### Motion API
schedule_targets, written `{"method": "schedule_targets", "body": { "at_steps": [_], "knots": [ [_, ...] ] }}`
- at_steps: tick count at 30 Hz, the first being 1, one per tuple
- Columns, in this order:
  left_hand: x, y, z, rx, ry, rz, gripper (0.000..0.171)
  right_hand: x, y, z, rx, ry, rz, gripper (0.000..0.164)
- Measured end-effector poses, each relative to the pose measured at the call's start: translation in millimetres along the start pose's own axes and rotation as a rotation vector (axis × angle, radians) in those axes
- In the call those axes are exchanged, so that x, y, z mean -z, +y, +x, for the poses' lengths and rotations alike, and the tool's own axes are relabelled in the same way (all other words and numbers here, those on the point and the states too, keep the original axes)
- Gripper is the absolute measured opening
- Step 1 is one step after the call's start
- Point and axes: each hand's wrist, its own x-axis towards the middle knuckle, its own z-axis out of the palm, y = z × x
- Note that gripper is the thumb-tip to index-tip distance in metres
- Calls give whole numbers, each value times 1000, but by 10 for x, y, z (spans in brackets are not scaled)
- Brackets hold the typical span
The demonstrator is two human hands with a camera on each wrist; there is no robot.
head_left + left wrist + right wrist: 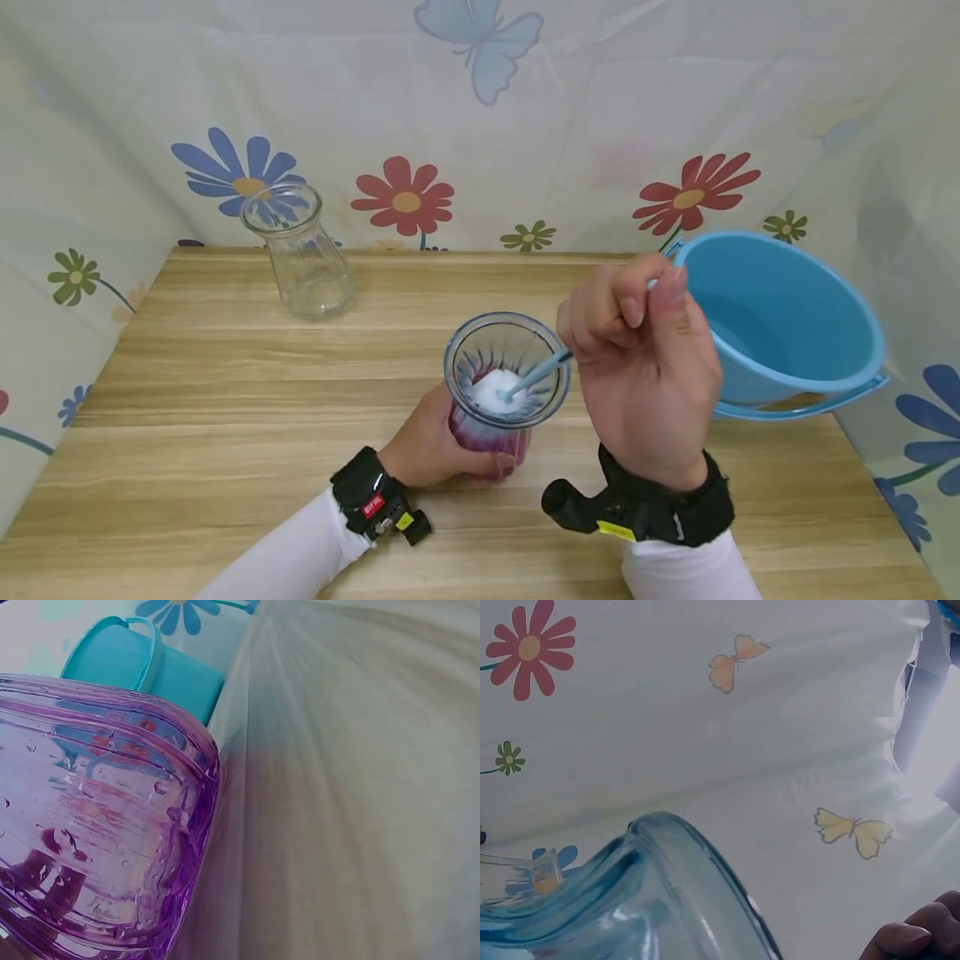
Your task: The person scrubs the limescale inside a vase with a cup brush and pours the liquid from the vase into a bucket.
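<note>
My left hand [431,446] grips a ribbed glass vase [480,435], blue at the rim and purple lower down, from its left side with the thumb across the front. Water drops dot the purple base [112,802] in the left wrist view. Inside the vase sits the round white head [491,390] of a bottle brush. Its light blue handle [538,372] slants up over the rim to my right hand [648,367], which pinches the end between thumb and curled fingers. In the right wrist view, the vase's bluish rim [697,870] fills the bottom, with fingertips [904,937] at lower right.
A clear glass jar [311,271] stands at the back left of the wooden table [187,400]. At the right is a light blue bucket [787,333], its handle hanging down in front. A flower-print curtain [585,125] hangs behind the table and along its sides.
</note>
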Motion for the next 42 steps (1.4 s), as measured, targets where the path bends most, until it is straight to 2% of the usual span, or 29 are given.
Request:
{"method": "schedule_targets", "body": {
  "at_steps": [4, 14, 27, 32, 39, 42],
  "knots": [
    [2, -3, 7, -1, -5, 4, 85, 14, -10, 9, 3, 5, 53, 31],
    [3, -8, 3, 2, -1, -1, 85, -5, 52, 23, -45, 18, 81, 30],
    [0, -4, -9, 14, -5, -36, 82, -78, 170, -18, -71, -18, -31, 31],
    [0, -8, -10, 26, -10, -31, 83, -88, 185, -20, -119, -65, -96, 31],
    [-1, -2, -8, 35, -24, -24, 83, -113, 157, -18, -209, -198, -163, 30],
    [-1, 0, -2, 35, -26, -27, 84, -115, 148, -18, -221, -209, -171, 29]
  ]
}}
